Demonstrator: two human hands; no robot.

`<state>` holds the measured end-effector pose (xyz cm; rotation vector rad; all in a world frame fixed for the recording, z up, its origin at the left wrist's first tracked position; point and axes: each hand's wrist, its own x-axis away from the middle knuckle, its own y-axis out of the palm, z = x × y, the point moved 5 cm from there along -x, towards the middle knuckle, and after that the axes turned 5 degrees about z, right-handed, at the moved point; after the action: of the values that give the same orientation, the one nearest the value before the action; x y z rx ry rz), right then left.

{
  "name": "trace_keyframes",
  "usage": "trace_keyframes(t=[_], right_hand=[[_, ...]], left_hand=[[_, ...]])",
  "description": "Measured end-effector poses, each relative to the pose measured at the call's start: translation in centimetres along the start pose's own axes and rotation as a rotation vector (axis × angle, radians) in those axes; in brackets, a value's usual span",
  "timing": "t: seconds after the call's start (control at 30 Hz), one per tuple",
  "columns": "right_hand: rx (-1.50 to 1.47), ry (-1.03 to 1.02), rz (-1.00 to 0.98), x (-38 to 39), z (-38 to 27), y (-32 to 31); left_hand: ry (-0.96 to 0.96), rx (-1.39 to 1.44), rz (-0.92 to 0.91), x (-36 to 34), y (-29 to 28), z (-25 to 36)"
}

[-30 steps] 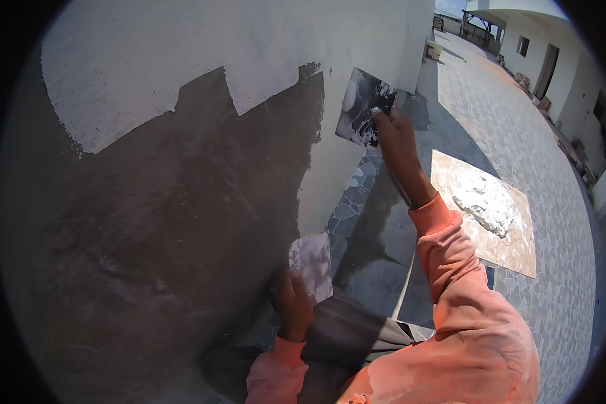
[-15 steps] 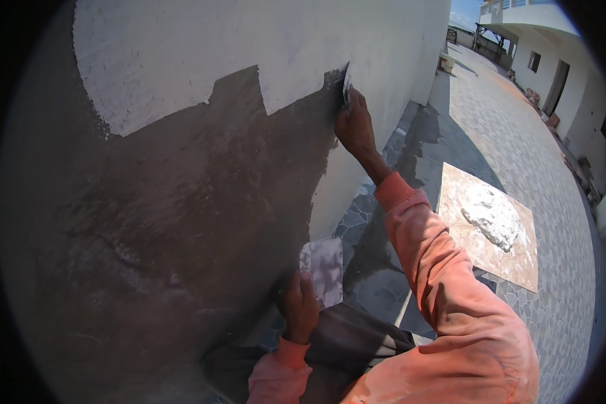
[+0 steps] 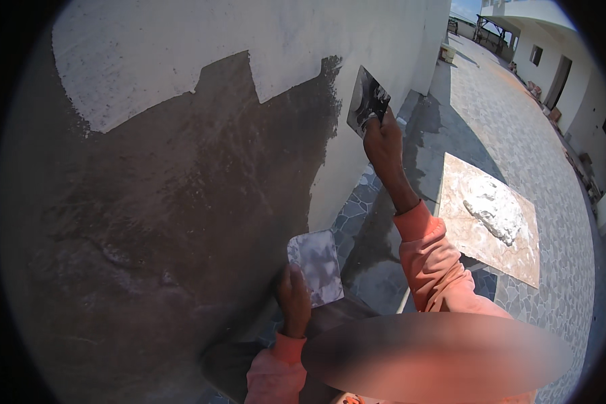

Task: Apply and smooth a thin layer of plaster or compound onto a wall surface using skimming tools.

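Trowel, flat rectangular steel blade smeared with white plaster (image 3: 368,101): upper centre of frame, clamped in my right hand (image 3: 382,143), blade tilted, long axis running up-left to down-right. It sits just off the edge of the dark grey wet patch of wall (image 3: 182,222), which lies to its left; white dry plaster (image 3: 182,47) runs above. Right hand is the nearer one to that edge. Left hand (image 3: 293,299), lower centre, closed on a second flat grey plate (image 3: 316,266) held close to the wall. Hands well apart. Square tan board on the paved ground (image 3: 481,252), right of frame, carries a heap of white plaster (image 3: 495,210).
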<state>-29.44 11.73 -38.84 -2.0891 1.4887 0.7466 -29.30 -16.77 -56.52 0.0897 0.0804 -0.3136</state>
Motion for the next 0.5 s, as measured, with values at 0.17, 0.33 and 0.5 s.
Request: trace_keyframes(t=[0.17,0.33,0.5], right_hand=[[-0.048,0.274,-0.030,-7.8,7.4,1.0],[-0.144,0.472,-0.078,-9.1,6.2,4.3],[0.166,-0.091,-0.037,-7.6,0.8,5.0]], left_hand=[[0.020,0.051,-0.015,-0.1,0.1,0.2],[-0.004,0.002,-0.008,-0.2,-0.4,0.2],[-0.026,-0.037,-0.011,-0.1,-0.4,0.2]])
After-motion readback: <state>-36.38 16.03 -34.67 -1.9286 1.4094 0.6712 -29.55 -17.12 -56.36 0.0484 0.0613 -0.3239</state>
